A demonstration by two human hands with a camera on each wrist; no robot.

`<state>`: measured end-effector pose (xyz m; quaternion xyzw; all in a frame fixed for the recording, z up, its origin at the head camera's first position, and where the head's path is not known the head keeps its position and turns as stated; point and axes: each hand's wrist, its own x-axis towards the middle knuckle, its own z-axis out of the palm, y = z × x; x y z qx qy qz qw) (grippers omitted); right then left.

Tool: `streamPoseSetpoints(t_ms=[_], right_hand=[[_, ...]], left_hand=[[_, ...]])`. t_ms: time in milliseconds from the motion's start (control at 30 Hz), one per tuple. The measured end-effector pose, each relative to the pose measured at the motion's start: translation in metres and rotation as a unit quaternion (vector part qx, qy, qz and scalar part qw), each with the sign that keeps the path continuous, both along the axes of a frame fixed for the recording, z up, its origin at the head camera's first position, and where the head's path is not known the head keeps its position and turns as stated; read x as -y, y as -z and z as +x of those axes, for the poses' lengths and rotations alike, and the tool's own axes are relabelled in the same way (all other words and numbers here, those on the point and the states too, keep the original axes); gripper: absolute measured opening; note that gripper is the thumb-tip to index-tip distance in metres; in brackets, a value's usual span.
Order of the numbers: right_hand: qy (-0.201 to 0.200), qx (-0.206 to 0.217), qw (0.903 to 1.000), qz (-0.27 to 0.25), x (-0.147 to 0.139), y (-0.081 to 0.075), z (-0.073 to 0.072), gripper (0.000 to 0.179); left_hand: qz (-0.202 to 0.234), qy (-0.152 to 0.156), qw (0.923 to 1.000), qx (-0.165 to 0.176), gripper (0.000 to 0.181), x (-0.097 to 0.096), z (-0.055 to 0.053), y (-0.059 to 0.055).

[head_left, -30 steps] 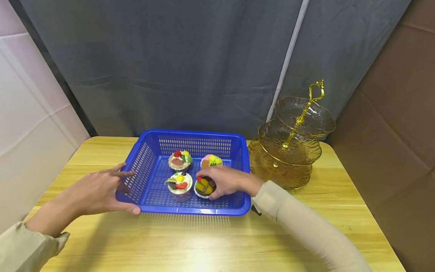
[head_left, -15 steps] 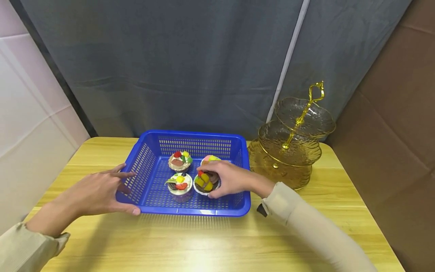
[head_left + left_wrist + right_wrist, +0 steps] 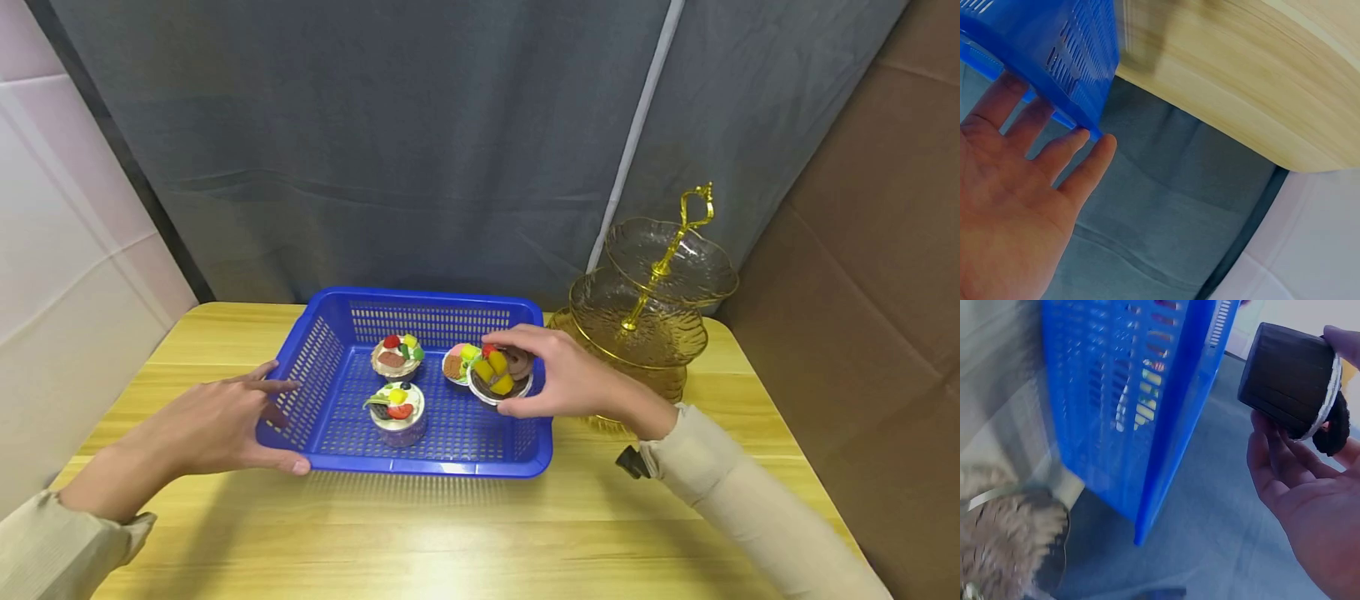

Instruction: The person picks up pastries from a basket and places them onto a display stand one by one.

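Observation:
My right hand (image 3: pixel 577 375) pinches a chocolate cupcake (image 3: pixel 500 383) between thumb and fingers, above the right part of a blue plastic basket (image 3: pixel 465 468). Yellow fruit pieces, a red piece and a brown swirl top it. The right wrist view shows its dark cup (image 3: pixel 1285 378), tipped sideways in that view, higher than the basket rim. My left hand (image 3: pixel 217 425) rests on the basket's left rim with fingers spread and fairly straight. Inside the basket are a brown-topped cupcake (image 3: pixel 397 357), a white-cream cupcake (image 3: pixel 399 417) and a pink-and-green-topped cupcake (image 3: pixel 459 364), partly hidden by the held one.
A three-tier amber glass stand (image 3: pixel 637 312) with a gold handle (image 3: pixel 697 207) stands right of the basket, its lowest tier partly behind my right hand. The wooden table (image 3: pixel 420 533) runs in front. Grey curtain (image 3: pixel 375 167) hangs behind; a brown panel (image 3: pixel 862 292) stands at the right.
My right hand has lifted the chocolate cupcake from the basket floor and carried it right and up. The pink-and-green-topped cupcake sits slightly further left. My left hand has stayed in place.

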<state>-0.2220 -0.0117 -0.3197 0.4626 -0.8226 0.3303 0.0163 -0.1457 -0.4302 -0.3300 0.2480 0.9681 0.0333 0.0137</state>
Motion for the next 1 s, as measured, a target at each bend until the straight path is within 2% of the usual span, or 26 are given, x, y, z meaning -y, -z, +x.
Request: streamPoseSetpoints(t_ms=[133, 333, 467, 667, 1000], right_hand=[[0.008, -0.003, 0.9999, 0.008, -0.016, -0.01, 0.004, 0.071], [0.046, 0.001, 0.9987, 0.021, -0.038, -0.024, 0.012, 0.07], [0.065, -0.012, 0.9977, 0.019, -0.05, -0.031, 0.017, 0.071], [0.077, -0.041, 0.9962, -0.002, -0.071, -0.047, 0.016, 0.072], [0.112, -0.1, 0.9887, 0.006, -0.107, -0.076, 0.014, 0.076]], left_hand=[[-0.002, -0.001, 1.0, -0.003, 0.065, 0.0, -0.001, 0.0], [-0.003, 0.003, 0.9999, -0.009, 0.065, 0.0, -0.001, 0.001], [-0.005, 0.005, 0.9999, -0.015, 0.066, 0.0, -0.001, 0.001], [-0.006, 0.006, 0.9999, -0.014, 0.066, -0.001, -0.002, 0.0], [-0.008, 0.002, 0.9999, -0.006, 0.067, -0.001, -0.001, 0.001]])
